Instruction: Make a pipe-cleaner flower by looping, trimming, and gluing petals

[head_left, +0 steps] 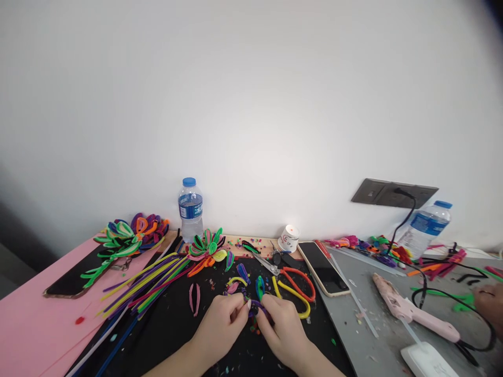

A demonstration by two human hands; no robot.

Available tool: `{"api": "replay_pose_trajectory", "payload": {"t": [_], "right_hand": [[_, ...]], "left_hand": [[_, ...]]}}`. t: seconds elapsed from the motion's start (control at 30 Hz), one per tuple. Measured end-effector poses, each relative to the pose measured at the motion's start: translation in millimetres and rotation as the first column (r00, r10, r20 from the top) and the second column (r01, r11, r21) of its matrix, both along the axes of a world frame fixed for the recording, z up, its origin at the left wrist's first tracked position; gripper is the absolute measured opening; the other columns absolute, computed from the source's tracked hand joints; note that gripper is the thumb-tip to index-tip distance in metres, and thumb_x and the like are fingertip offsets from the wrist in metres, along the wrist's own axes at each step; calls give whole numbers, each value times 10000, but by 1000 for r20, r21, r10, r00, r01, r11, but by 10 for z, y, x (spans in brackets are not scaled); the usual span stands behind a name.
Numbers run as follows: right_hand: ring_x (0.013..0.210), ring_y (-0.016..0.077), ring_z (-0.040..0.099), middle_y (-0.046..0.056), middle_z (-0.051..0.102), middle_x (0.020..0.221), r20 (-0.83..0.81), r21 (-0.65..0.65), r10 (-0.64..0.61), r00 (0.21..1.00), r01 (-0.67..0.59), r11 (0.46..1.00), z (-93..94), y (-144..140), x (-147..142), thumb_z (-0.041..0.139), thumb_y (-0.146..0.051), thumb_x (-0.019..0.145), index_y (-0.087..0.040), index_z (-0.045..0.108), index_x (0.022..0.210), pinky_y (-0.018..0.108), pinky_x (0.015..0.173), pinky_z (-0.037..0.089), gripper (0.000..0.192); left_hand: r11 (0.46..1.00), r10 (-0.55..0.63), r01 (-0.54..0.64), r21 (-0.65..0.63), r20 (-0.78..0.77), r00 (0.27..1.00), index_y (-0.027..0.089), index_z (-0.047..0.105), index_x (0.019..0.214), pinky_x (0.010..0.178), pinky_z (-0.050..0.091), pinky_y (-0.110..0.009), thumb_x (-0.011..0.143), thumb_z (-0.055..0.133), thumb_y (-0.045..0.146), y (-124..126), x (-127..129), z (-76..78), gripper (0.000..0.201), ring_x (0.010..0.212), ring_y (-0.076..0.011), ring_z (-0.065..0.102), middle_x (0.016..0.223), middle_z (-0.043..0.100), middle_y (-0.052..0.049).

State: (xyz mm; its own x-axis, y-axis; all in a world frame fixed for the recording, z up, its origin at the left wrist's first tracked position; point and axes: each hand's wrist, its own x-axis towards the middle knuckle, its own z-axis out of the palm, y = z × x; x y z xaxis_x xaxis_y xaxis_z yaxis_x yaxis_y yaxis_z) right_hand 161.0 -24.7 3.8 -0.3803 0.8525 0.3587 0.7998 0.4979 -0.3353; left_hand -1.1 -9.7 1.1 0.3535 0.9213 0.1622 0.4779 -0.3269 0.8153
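Observation:
My left hand [222,322] and my right hand [285,324] meet over a black mat [157,335]. Both have their fingers pinched on a purple pipe cleaner [258,303], with something small and dark between the fingertips. The fingers hide much of it. Just beyond lie a green-and-blue pipe-cleaner loop [260,287] and a purple one [243,273]. A pink loop [194,299] rests left of my left hand. Near my right hand are scissors with red handles [310,285] and a bent yellow pipe cleaner [302,301].
Long loose pipe cleaners [149,283] and a pipe-cleaner flower [208,248] lie at left. A water bottle [190,214] and paper cup [288,239] stand by the wall. Rightward are a phone [326,269], a pink glue gun [416,314] with its cord, and another person's hand [489,303].

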Motion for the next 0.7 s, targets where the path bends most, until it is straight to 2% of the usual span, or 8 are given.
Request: {"api": "replay_pose_trajectory", "payload": {"t": [0.27, 0.47, 0.7], "right_hand": [[475, 98, 416, -19, 464, 536, 36, 49, -44, 998, 42, 998, -41, 32, 12, 351, -178, 855, -184, 426, 593, 225, 472, 235, 273], [449, 93, 401, -21, 465, 514, 56, 135, -30, 998, 22, 991, -65, 39, 0, 368, -136, 826, -179, 448, 572, 241, 465, 209, 270], [458, 89, 400, -33, 446, 524, 67, 38, -40, 997, 38, 999, 12, 40, 16, 385, -170, 828, -185, 425, 584, 221, 461, 220, 248]], "left_hand": [[1000, -24, 24, -3, 0, 1000, 185, 256, 532, 469, 205, -222, 838, 363, 307, -10, 6, 37, 346, 456, -82, 299, 470, 296, 59], [999, -8, 11, 47, -68, 998, 188, 234, 529, 463, 182, -231, 802, 368, 218, -6, 20, -34, 306, 436, -81, 284, 459, 288, 59], [997, 28, -20, 75, -102, 994, 192, 226, 551, 472, 176, -241, 806, 359, 209, 16, -17, -65, 288, 437, -84, 280, 467, 284, 60]]}}
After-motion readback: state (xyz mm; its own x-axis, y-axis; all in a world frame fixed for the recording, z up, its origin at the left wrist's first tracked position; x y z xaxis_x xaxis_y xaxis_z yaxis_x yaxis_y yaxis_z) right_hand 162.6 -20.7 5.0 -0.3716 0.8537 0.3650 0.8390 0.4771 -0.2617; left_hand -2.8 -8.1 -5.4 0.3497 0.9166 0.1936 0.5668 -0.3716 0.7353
